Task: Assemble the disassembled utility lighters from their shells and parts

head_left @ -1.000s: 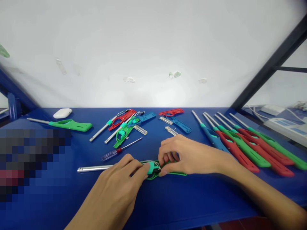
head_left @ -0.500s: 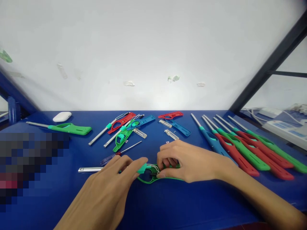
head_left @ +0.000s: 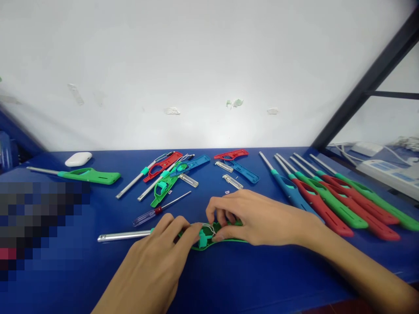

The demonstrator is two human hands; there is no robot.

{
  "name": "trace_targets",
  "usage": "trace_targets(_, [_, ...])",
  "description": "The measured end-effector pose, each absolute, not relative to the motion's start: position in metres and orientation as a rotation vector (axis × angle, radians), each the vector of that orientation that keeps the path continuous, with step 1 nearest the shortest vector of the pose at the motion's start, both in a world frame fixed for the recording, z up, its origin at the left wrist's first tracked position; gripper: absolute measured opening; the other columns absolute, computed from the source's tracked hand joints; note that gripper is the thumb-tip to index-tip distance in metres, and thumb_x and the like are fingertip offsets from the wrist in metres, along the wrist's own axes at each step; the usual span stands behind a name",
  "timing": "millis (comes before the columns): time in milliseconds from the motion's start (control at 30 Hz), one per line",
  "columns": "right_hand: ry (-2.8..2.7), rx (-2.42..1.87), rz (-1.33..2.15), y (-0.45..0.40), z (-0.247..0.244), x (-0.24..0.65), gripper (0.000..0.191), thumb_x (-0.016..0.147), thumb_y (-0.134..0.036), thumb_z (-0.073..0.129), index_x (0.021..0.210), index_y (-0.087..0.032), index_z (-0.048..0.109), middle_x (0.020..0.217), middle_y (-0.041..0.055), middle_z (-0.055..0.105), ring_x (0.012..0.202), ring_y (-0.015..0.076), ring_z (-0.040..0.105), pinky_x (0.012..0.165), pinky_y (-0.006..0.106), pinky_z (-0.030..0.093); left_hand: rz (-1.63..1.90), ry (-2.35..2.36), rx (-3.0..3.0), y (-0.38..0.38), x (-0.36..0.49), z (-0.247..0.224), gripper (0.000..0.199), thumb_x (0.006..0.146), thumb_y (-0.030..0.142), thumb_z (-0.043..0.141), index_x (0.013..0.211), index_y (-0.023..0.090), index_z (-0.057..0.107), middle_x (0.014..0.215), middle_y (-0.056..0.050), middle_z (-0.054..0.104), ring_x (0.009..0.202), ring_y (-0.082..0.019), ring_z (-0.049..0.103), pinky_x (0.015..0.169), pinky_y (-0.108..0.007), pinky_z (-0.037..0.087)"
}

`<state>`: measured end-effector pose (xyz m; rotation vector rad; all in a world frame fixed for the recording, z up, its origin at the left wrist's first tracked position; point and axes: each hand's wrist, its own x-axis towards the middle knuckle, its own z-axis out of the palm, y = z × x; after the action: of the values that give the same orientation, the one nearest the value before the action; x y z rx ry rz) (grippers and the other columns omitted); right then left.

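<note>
Low in the middle lies an opened stick lighter, its green handle half [head_left: 199, 249] facing up and its metal tube [head_left: 123, 236] pointing left. A teal trigger [head_left: 204, 238] sits inside the trigger opening, and thin white wires [head_left: 208, 227] loop beside it. My left hand [head_left: 163, 250] is closed, thumb and fingertips at the trigger; its fingers cover the tube's base. With fingers curled, my right hand [head_left: 240, 218] grips the handle half just right of the wires. Its thumb rests by the wires, and the rear of the handle is partly hidden beneath it.
Behind my hands are a screwdriver [head_left: 147, 216], a red shell half [head_left: 163, 165], blue shell halves [head_left: 195, 164] and clear fuel tanks [head_left: 232, 181]. Several assembled lighters [head_left: 343, 213] lie right. A green lighter [head_left: 90, 175] and white case [head_left: 78, 159] lie left; a power strip [head_left: 389, 174] is far right.
The teal trigger, raised in my left fingers before, now sits down in the green handle half. My right hand stays at the wires. The view has shifted slightly.
</note>
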<state>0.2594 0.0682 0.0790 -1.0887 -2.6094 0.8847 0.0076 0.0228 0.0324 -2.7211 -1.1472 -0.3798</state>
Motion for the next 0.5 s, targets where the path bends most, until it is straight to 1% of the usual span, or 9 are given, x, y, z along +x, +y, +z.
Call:
trace_targets(33, [-2.603, -1.091, 0.894, 0.068, 0.079, 0.260, 0.021, 0.096, -0.041, 0.073, 0.106, -0.027, 0.061, 0.084, -0.0065, 0.066, 0.070, 0.0118, 0.056, 0.063, 0.026, 0.037, -0.319, -1.142, -2.728, 0.022, 0.007, 0.031, 0.071, 0.076, -0.008, 0.036, 0.131, 0.026, 0.065, 0.113, -0.005, 0.074, 0.109, -0.029, 0.071, 0.080, -0.041, 0.066])
trace_targets(100, [-2.583, -1.101, 0.925, 0.069, 0.078, 0.261, 0.024, 0.095, -0.043, 0.074, 0.107, -0.027, 0.061, 0.084, -0.0064, 0.066, 0.071, 0.0120, 0.058, 0.062, 0.026, 0.037, -0.244, -1.140, -2.711, 0.022, 0.005, 0.031, 0.069, 0.078, -0.007, 0.039, 0.133, 0.026, 0.064, 0.117, -0.005, 0.073, 0.114, -0.031, 0.067, 0.089, -0.045, 0.064])
trace_targets(167, [-2.563, -1.102, 0.962, 0.070, 0.078, 0.261, 0.029, 0.091, -0.045, 0.078, 0.107, -0.027, 0.062, 0.083, -0.0064, 0.066, 0.072, 0.0124, 0.060, 0.060, 0.025, 0.037, -0.231, -1.132, -2.668, 0.023, 0.004, 0.033, 0.067, 0.080, -0.007, 0.040, 0.132, 0.026, 0.065, 0.117, -0.005, 0.072, 0.114, -0.030, 0.065, 0.093, -0.046, 0.062])
trace_targets(200, [-2.558, -1.096, 0.980, 0.070, 0.077, 0.261, 0.030, 0.089, -0.045, 0.080, 0.107, -0.028, 0.062, 0.083, -0.0065, 0.065, 0.072, 0.0124, 0.060, 0.059, 0.025, 0.037, -0.235, -1.124, -2.652, 0.024, 0.003, 0.034, 0.066, 0.082, -0.008, 0.040, 0.132, 0.026, 0.065, 0.117, -0.005, 0.072, 0.113, -0.030, 0.064, 0.093, -0.045, 0.061])
trace_targets(267, [-2.560, -1.081, 0.992, 0.071, 0.077, 0.261, 0.030, 0.088, -0.043, 0.081, 0.105, -0.027, 0.062, 0.082, -0.0069, 0.064, 0.071, 0.0118, 0.060, 0.059, 0.024, 0.037, -0.248, -1.118, -2.649, 0.025, 0.001, 0.037, 0.063, 0.084, -0.008, 0.039, 0.129, 0.026, 0.067, 0.116, -0.005, 0.072, 0.112, -0.028, 0.064, 0.090, -0.040, 0.060])
trace_targets(400, [-2.578, -1.070, 0.990, 0.071, 0.075, 0.261, 0.026, 0.090, -0.039, 0.079, 0.100, -0.026, 0.059, 0.079, -0.0072, 0.062, 0.068, 0.0107, 0.058, 0.057, 0.025, 0.035, -0.357, -1.201, -2.623, 0.027, -0.002, 0.038, 0.059, 0.086, -0.007, 0.038, 0.120, 0.028, 0.070, 0.115, -0.006, 0.069, 0.104, -0.025, 0.063, 0.073, -0.031, 0.058])
trace_targets(500, [-2.574, -1.095, 1.008, 0.070, 0.076, 0.261, 0.029, 0.089, -0.042, 0.079, 0.102, -0.027, 0.057, 0.079, -0.0074, 0.059, 0.068, 0.0120, 0.056, 0.056, 0.026, 0.034, -0.480, -1.153, -2.575, 0.029, -0.003, 0.036, 0.057, 0.085, -0.006, 0.036, 0.115, 0.026, 0.071, 0.110, -0.008, 0.067, 0.101, -0.027, 0.062, 0.065, -0.030, 0.055])
